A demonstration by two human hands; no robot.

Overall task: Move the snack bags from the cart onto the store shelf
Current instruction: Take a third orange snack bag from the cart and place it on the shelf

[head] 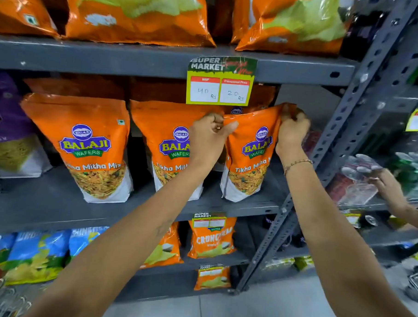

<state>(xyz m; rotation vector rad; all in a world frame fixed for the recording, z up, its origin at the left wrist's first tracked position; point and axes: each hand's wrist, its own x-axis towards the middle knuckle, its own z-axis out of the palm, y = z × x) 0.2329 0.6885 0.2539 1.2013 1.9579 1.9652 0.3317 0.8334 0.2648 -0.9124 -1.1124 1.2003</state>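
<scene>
On the grey store shelf [237, 205] stands the puffy orange snack bag [250, 157], light and crinkly, its top corners pinched by the left hand [210, 134] and right hand [291, 132].

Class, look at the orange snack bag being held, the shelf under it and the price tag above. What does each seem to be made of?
Snack bag: glossy plastic film, probably; it creases and shines.
Shelf: grey painted metal, likely; its upright has punched holes.
Price tag: printed card or paper, with handwritten numbers.
</scene>
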